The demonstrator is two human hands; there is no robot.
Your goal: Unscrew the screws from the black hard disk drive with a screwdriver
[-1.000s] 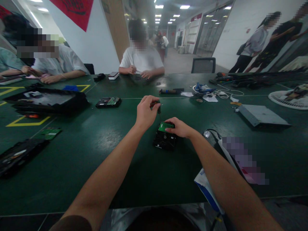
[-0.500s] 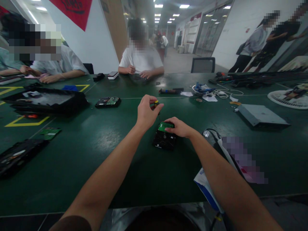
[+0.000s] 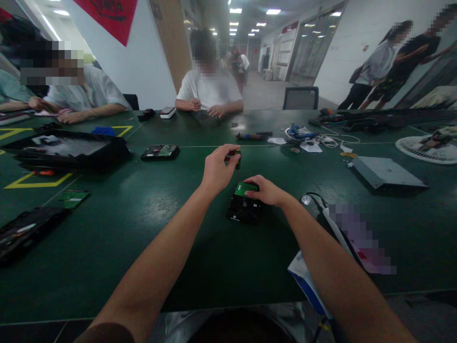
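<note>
The black drive [image 3: 244, 210] lies on the bench [image 3: 214, 271] between the two hands, a little nearer. The left hand [image 3: 219, 166] pinches an upright screwdriver [image 3: 239, 161] over its far end; the right hand [image 3: 267, 191] grips its right side, thumb on the green board [image 3: 242, 189].

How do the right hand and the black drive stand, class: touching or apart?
Touching. The head view shows the right hand gripping the black drive at its far right side, the thumb lying on its green board.
</note>
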